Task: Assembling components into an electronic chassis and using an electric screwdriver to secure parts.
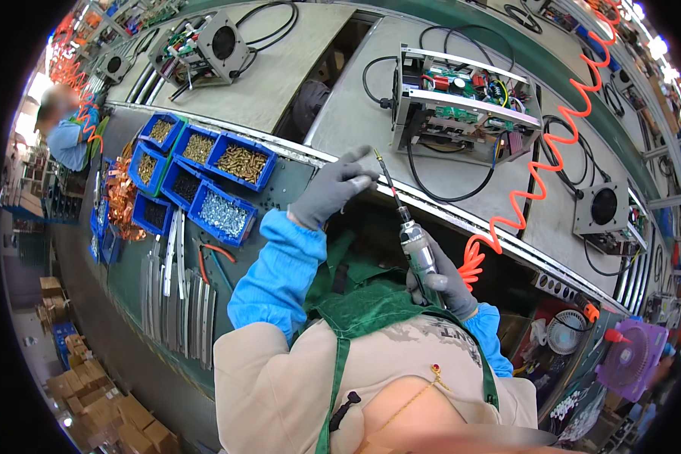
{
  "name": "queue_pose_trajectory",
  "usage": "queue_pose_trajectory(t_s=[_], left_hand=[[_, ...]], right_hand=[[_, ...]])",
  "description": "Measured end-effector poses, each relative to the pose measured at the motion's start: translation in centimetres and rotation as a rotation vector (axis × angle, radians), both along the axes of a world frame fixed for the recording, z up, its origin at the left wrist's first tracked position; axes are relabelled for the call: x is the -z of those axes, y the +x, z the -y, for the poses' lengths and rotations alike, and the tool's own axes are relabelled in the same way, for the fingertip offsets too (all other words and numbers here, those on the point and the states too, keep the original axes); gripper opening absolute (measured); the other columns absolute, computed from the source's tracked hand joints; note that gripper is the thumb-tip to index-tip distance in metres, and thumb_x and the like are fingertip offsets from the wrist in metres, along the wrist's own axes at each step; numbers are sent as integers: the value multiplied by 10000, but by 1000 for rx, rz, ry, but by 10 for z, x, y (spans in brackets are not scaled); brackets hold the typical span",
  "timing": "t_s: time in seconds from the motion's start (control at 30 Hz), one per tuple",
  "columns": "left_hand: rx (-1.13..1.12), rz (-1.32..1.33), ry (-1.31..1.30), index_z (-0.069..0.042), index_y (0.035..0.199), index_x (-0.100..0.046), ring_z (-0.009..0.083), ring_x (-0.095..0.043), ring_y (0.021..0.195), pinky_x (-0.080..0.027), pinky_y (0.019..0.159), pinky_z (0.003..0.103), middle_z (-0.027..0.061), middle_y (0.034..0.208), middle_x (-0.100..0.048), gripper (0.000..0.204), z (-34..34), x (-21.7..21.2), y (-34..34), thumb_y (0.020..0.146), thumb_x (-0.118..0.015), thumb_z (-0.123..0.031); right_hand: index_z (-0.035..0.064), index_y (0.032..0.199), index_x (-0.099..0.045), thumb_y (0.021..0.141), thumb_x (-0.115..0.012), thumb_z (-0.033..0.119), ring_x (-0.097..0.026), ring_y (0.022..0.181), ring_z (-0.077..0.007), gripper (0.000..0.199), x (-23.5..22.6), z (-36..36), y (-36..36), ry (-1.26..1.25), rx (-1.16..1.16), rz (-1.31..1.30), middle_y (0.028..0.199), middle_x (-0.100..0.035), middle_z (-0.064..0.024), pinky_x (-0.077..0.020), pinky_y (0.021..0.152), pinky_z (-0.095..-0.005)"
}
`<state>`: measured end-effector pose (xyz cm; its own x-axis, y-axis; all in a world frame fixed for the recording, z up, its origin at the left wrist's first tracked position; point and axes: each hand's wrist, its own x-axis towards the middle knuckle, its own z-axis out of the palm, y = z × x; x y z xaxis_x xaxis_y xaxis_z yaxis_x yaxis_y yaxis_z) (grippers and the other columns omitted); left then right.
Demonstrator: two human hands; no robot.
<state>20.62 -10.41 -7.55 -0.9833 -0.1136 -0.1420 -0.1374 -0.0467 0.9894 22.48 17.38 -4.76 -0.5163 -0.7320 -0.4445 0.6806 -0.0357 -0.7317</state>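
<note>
The right hand (443, 280), in a grey glove, is closed around a pneumatic screwdriver (416, 246); its rear end is hidden by the palm and the green apron (367, 310) behind. The long bit is pointed up and away, toward the left hand (333, 188), also gloved. The left hand's fingers are partly curled, loosely spread and raised just beside the bit's tip. A small brass-coloured piece is seen at that tip, too small to be identified; whether it is touched, or anything is pinched by the fingers, cannot be told.

To the right of the right hand, an orange coiled hose (533, 181) is stretched; its join to the screwdriver is not shown. Beyond both hands, an opened electronic chassis (461, 106) is set on the conveyor (348, 121), its boards partly covered by metal rails.

To the left of the left hand, blue bins (213, 231) are grouped on the green desk (291, 181). Brass screws (242, 162) and silver screws (223, 213) are held in some; the dark contents of others are hard to make out. Nearer the body, metal strips (197, 303) are laid side by side, their lower ends overlapping. Farther left, a co-worker (68, 140) is partly seen, with the hands hidden.
</note>
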Motion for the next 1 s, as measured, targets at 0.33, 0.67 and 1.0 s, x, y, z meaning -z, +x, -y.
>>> queue_pose_trajectory(t_s=[0.33, 0.67, 1.0], left_hand=[[45, -118, -865, -50, 977, -677, 303, -609, 847, -485, 773, 364, 143, 927, -631, 170, 36, 60, -35, 852, -594, -129], [78, 82, -96, 51, 1093, -632, 102, -584, 774, -456, 700, 220, 60, 891, -648, 284, 36, 18, -62, 866, -571, -109], [-64, -556, -480, 0, 1096, -617, 124, -613, 843, -475, 739, 249, 78, 934, -658, 225, 24, -47, -111, 901, -555, -94]], right_hand=[[146, 1479, -172, 595, -761, 428, -559, 552, -149, 1099, -9, 14, 3, -9, 142, -6, 796, -567, -113, -479, 521, -251], [138, 1434, -246, 629, -782, 378, -598, 564, -143, 996, -17, 23, -10, -39, 428, -71, 764, -567, -73, -567, 629, -301], [166, 1479, -176, 628, -767, 313, -607, 588, -163, 1047, -15, 22, -21, 130, 398, -143, 763, -569, -89, -544, 589, -296]])
